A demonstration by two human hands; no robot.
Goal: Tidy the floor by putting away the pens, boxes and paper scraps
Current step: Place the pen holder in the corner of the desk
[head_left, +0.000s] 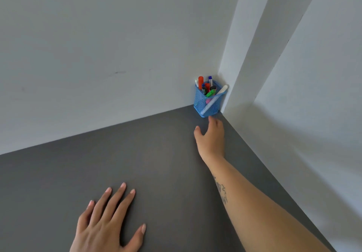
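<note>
- Right hand (211,136): arm outstretched toward frame centre-right, fingers loose, empty, just short of holder (208,103).
- Left hand (109,220): flat, splayed on surface (58,183), empty.
- Pens (207,88): upright; white one tilted upper right.

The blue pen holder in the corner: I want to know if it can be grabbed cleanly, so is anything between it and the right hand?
Nothing visible. The right hand reaches over bare dark surface, fingertips just short of the blue mesh pen holder in the wall corner. The left hand lies flat, well aside.
</note>
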